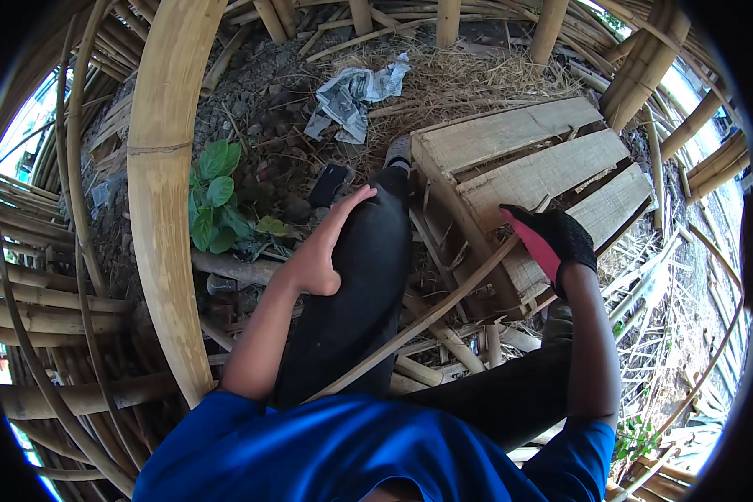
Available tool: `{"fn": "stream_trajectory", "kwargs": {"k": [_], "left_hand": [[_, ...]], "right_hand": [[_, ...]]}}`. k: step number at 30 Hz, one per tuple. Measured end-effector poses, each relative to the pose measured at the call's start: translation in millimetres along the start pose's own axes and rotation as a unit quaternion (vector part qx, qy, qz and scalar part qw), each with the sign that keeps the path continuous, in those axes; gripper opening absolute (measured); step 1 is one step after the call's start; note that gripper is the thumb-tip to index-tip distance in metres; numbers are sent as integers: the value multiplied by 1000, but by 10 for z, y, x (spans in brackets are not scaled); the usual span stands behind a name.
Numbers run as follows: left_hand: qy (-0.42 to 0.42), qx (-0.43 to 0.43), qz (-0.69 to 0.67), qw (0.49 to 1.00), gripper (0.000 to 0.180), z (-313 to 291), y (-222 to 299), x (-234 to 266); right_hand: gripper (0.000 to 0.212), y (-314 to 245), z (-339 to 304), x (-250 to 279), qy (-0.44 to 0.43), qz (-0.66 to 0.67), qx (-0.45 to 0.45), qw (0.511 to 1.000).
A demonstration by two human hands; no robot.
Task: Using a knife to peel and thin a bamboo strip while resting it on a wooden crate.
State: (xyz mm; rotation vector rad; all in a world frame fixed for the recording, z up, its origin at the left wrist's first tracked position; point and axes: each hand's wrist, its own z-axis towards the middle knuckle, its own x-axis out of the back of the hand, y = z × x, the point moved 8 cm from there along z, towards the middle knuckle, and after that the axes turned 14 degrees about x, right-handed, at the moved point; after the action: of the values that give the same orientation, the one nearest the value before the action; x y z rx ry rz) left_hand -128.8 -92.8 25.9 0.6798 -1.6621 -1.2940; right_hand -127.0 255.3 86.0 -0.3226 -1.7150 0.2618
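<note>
My bare left hand (314,255) lies on my left thigh, in dark trousers, with its fingers stretched out and nothing held. A long, thin bamboo strip (439,305) runs slantwise from my lap up to the wooden crate. At its far end my right hand (556,238), in a black and pink glove, is closed on the strip above the crate's slats. The gloved fingers hide part of the strip, and a short tip shows just beyond them. The slatted wooden crate (531,180) sits on the ground ahead and to the right.
A thick bamboo pole (161,167) curves up close on my left. Beyond my knee are a small dark object (329,184), a leafy green plant (213,201) and crumpled newspaper (356,99). Bamboo poles (644,71) surround the place, and pale shavings (669,309) litter the ground at right.
</note>
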Motion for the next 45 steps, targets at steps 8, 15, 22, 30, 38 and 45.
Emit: {"fn": "stream_trajectory", "kwargs": {"k": [8, 15, 22, 30, 38, 45], "left_hand": [[19, -16, 37, 999, 126, 10, 18, 40], [5, -42, 26, 999, 123, -8, 73, 32], [39, -43, 56, 997, 126, -9, 24, 84], [16, -46, 16, 999, 122, -15, 18, 53], [12, -33, 20, 999, 123, -14, -53, 55], [-11, 0, 172, 985, 117, -131, 269, 243]], "right_hand": [[81, 5, 19, -22, -38, -18, -11, 999], [82, 23, 10, -36, -20, -30, -8, 999], [77, -70, -1, -32, -48, -15, 3, 999], [78, -35, -10, -28, -41, -13, -18, 999], [83, -47, -24, 5, -24, -9, -12, 1000], [81, -40, -32, -5, -37, -18, -24, 999]]}}
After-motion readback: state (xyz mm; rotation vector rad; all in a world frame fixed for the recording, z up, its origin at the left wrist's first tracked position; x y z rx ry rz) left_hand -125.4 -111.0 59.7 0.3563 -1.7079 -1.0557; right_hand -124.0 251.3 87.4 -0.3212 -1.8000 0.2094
